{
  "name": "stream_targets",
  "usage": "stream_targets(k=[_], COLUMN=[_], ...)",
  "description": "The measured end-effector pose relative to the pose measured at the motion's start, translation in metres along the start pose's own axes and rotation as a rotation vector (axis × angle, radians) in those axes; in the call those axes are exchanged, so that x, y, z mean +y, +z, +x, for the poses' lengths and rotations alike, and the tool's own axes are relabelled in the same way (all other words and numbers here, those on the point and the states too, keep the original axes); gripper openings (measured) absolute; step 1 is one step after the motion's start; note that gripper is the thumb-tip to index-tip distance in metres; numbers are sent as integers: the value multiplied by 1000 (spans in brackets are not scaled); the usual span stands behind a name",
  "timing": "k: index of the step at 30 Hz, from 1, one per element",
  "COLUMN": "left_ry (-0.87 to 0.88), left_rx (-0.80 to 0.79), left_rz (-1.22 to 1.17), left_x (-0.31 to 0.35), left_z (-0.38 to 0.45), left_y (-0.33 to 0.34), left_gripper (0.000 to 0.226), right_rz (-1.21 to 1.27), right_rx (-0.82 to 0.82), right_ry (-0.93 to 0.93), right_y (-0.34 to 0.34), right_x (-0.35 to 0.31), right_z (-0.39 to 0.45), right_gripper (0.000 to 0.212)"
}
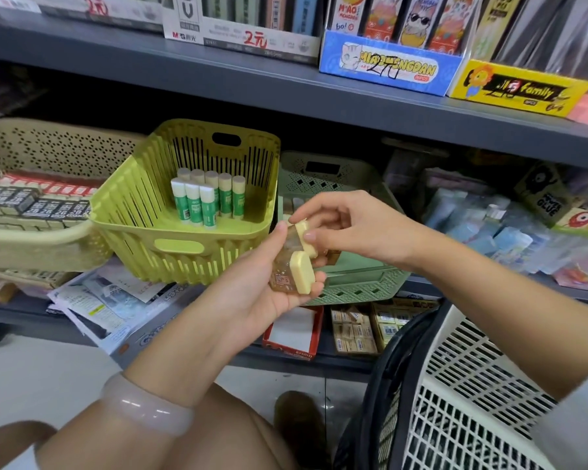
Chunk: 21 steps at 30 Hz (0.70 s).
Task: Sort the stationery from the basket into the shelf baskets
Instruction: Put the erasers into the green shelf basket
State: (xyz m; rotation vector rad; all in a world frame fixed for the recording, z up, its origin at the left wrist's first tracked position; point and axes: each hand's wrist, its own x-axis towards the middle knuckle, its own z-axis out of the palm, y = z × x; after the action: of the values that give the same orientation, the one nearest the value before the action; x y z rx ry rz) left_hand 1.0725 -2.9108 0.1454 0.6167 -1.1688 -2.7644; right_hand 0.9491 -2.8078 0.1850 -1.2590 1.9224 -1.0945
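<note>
At shelf [319, 96]: cradle erasers [301, 273] in left hand [272, 283]; pinch top eraser [302, 232] with right hand [347, 225], lift straight into pale green basket [353, 286].

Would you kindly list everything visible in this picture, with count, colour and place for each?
Glue sticks: about eight, green and white, upright in the yellow-green basket.
Yellow-green basket: one, tilted, on the middle shelf.
Beige basket: one, on the left, filled with small boxes.
Pale green basket: one, behind the hands.
Clear boxes with cream lids: two or more, held in the hands.
Cream laundry-style basket: one, bottom right, black rim.
Display boxes: one blue, one yellow, on the top shelf.
Papers: a loose pile, white, under the yellow-green basket.
Bangle: one, pale pink, on the left wrist.
Left hand: holds the boxes from below.
Right hand: pinches the top box.
</note>
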Motion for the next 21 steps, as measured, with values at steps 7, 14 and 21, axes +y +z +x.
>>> stream_targets(k=[7, 14, 21], left_ry=[-16, 1, -2], left_rx=[-28, -31, -7], left_rz=[-4, 75, 5], left_x=[2, 3, 4], left_z=[-1, -3, -3], left_y=[-4, -1, -1], left_gripper=[37, 29, 36], right_rz=[-76, 110, 159], right_rx=[-38, -82, 188], right_ry=[-70, 123, 184], right_y=[-7, -14, -29], right_x=[5, 6, 15], right_z=[-1, -2, 18], right_gripper=[32, 39, 19])
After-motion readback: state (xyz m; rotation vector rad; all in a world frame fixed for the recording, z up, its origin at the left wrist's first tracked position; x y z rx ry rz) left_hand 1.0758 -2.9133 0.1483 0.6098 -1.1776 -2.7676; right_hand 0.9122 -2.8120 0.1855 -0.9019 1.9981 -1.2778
